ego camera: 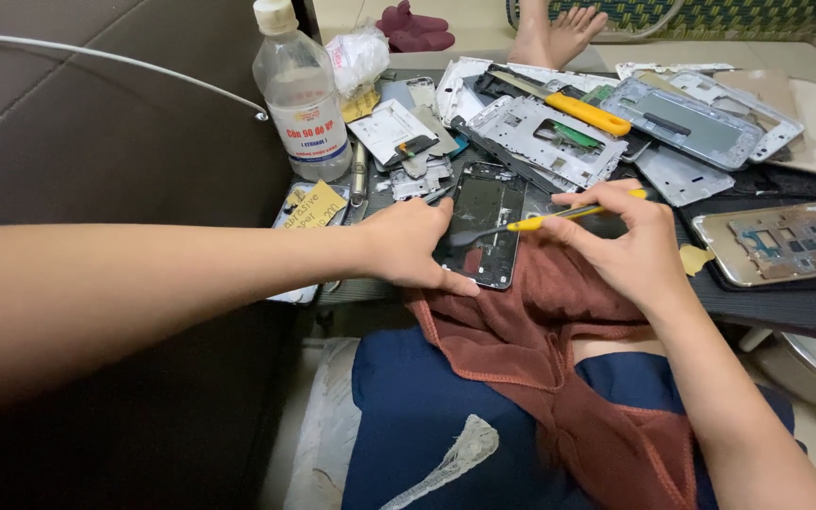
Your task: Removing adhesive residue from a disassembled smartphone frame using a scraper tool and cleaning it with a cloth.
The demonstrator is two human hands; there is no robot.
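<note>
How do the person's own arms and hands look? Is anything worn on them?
Both arms are bare along all of their visible length: no sleeves show. The left hand and the right hand wear no gloves, and no ring, watch or bracelet is visible. The fingernails are short and unpainted.

Yellow-handled tool [559, 217], black phone frame [486, 222], rust-brown cloth [540, 331], clear bottle [302, 94].
</note>
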